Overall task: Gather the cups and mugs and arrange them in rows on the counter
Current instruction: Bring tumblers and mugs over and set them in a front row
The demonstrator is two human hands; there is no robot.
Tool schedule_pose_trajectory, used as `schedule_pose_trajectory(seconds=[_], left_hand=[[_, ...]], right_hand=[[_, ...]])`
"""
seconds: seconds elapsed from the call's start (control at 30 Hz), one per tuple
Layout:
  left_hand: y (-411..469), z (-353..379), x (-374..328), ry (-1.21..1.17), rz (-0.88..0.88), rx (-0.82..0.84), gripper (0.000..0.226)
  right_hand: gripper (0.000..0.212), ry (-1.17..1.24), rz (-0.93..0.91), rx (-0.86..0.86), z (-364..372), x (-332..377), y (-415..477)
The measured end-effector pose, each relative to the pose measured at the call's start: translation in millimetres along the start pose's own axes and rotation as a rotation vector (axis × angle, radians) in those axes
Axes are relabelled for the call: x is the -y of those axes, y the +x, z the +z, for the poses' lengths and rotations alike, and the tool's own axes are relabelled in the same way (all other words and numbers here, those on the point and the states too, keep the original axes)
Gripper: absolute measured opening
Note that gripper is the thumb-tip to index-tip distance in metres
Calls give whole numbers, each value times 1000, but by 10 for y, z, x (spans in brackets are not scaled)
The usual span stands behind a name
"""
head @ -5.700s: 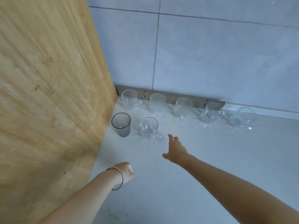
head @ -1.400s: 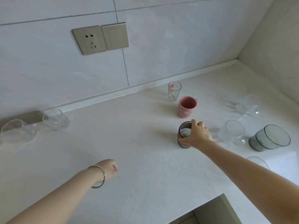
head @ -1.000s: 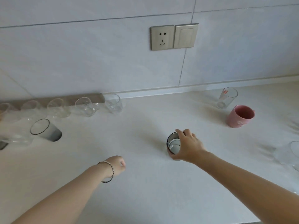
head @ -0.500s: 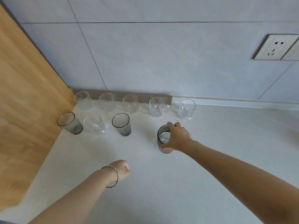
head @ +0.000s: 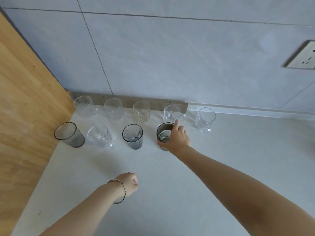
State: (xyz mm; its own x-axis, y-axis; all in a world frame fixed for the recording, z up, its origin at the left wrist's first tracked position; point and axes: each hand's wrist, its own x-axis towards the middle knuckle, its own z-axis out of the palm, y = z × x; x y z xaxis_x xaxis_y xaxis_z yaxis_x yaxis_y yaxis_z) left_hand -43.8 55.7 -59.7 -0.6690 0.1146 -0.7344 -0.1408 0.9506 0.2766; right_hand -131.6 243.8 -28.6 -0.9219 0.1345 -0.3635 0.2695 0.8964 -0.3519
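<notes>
Having carried the grey cup (head: 164, 135) from the far counter (head: 238, 167), the right hand (head: 177, 140) grips it, now fourth in the front row, forefinger lifting; left hand (head: 129, 183) loosely fisted, empty.

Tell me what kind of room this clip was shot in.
Probably a home kitchen: a pale counter against a grey tiled wall with a wall socket, a wooden cabinet side, and glass cups lined up in rows.
</notes>
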Motion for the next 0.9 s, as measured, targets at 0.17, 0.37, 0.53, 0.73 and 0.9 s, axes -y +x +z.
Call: schedule_pose_trajectory(seconds=[0.17, 0.37, 0.53, 0.73, 0.9], left_hand=[[96, 14, -466, 54, 35, 26, 30], [191, 240, -1435, 200, 126, 64, 31], [273, 645, -2493, 260, 192, 45, 31], [252, 1317, -3953, 313, 289, 91, 32], [204, 1740, -4809, 336, 347, 108, 21]], right_hand=[[82, 15, 79, 195, -38, -689, -245], [42, -25, 93, 390, -278, -1971, -611], [38, -5, 163, 333, -749, -3217, -833], [34, 4, 223, 211, -1410, -4684, -1146], [40, 30, 305, 0, -1970, -5625, -1251]])
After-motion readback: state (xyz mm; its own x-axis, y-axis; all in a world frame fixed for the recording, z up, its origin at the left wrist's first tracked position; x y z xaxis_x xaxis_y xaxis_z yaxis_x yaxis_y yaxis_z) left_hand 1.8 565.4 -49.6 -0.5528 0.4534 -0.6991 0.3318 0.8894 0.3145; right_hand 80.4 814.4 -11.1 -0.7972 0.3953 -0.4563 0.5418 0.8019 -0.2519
